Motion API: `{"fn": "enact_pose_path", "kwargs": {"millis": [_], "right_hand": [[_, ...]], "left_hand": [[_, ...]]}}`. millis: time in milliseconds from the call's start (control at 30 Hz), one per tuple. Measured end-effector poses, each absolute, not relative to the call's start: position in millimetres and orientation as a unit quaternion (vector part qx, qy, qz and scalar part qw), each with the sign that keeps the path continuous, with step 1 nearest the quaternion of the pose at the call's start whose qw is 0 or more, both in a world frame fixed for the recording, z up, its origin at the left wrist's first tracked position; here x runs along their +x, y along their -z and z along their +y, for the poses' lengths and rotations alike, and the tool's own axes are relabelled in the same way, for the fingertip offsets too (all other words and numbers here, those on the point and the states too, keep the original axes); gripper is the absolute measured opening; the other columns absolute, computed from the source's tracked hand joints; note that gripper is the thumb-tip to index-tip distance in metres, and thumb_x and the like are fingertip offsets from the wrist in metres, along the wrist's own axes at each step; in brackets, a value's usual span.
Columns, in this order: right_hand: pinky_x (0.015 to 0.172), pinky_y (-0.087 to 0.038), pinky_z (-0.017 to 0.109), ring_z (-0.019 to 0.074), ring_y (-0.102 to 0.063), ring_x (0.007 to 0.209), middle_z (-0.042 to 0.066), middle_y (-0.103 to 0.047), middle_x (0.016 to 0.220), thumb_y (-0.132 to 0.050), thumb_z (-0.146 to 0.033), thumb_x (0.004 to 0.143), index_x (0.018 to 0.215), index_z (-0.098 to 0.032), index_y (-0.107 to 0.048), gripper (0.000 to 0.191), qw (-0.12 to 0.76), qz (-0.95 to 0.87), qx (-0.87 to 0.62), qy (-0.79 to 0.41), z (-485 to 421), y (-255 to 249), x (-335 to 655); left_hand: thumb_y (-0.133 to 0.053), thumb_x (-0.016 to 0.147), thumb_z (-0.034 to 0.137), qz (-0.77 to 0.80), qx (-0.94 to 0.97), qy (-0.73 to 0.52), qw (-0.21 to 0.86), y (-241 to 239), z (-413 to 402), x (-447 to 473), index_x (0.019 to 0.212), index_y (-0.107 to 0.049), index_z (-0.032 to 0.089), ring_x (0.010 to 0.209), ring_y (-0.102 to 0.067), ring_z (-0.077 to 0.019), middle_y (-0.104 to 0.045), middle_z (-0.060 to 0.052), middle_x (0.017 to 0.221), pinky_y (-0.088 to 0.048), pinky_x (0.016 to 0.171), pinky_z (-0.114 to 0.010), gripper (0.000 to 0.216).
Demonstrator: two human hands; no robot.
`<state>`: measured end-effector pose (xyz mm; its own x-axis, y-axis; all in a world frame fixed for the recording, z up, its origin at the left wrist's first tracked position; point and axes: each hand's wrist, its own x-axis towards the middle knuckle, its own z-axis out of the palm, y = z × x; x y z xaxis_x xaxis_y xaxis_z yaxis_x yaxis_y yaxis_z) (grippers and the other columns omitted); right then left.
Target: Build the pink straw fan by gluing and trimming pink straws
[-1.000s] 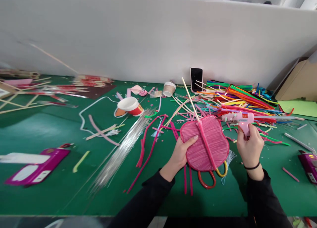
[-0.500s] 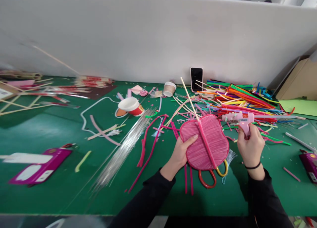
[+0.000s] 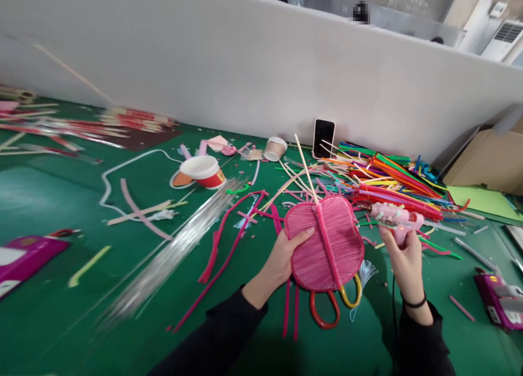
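A pink four-lobed hand fan [image 3: 347, 250], its face of fine pink strands, is pinched at its left edge by my left hand [image 3: 281, 259], thumb on top. A pink strip runs down its middle, and a pale wooden stick [image 3: 304, 166] sticks out from the upper end. My right hand [image 3: 406, 267] is closed round the grip of a pink glue gun [image 3: 396, 218], nozzle pointing left, a little apart from the fan. Below the fan, a red loop [image 3: 324, 324] and a yellow loop [image 3: 356, 299] show, like scissors handles. A light-blue tassel [image 3: 368, 272] lies beside them.
Coloured pipe cleaners [image 3: 400, 180] are heaped behind the glue gun. A phone [image 3: 324, 138] leans on the white partition. Left are a paper cup [image 3: 208, 171], clear thin rods [image 3: 175, 256], a white cable [image 3: 108, 185] and a purple box [image 3: 36, 256]. Another purple box [image 3: 496, 299] lies right.
My view has turned and tilted, so the table's things sit further left. The glue gun has rotated, its rear now nearer me. The fan stays in my left hand.
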<state>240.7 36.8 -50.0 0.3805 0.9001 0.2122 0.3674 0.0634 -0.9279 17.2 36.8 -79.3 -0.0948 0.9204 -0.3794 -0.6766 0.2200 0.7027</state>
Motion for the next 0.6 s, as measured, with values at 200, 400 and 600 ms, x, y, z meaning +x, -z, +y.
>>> {"fn": "enact_pose_path", "kwargs": {"millis": [200,400,600], "right_hand": [[0.044,-0.038,0.024,0.0153,-0.059,0.050,0.002,-0.066,0.061,-0.074,-0.056,0.071,0.078,-0.017,-0.064,0.041,0.526,-0.472,-0.565,-0.425,37.6,58.5,239.0],[0.043,-0.036,0.023,0.0128,-0.051,0.048,0.000,-0.061,0.054,-0.070,-0.049,0.077,0.081,-0.014,-0.070,0.036,0.510,-0.522,-0.581,-0.360,37.8,63.2,238.4],[0.054,-0.048,0.027,0.0171,-0.060,0.061,0.002,-0.067,0.067,-0.064,-0.037,0.082,0.097,-0.017,-0.073,0.027,0.513,-0.579,-0.563,-0.291,37.6,59.3,233.6]], "left_hand": [[-0.090,0.058,0.021,0.421,0.148,-0.580,0.681,79.9,37.9,14.0,0.096,-0.072,0.014,0.080,-0.075,-0.0243,-0.079,-0.006,0.090,-0.062,0.074,-0.034,0.043],[-0.092,0.054,0.021,0.428,0.130,-0.572,0.688,81.5,38.8,14.9,0.093,-0.074,0.014,0.077,-0.075,-0.0237,-0.079,-0.006,0.087,-0.062,0.072,-0.032,0.043],[-0.093,0.052,0.020,0.429,0.124,-0.578,0.683,80.7,37.7,14.9,0.090,-0.075,0.015,0.076,-0.074,-0.0219,-0.079,-0.004,0.084,-0.062,0.070,-0.031,0.043]]}}
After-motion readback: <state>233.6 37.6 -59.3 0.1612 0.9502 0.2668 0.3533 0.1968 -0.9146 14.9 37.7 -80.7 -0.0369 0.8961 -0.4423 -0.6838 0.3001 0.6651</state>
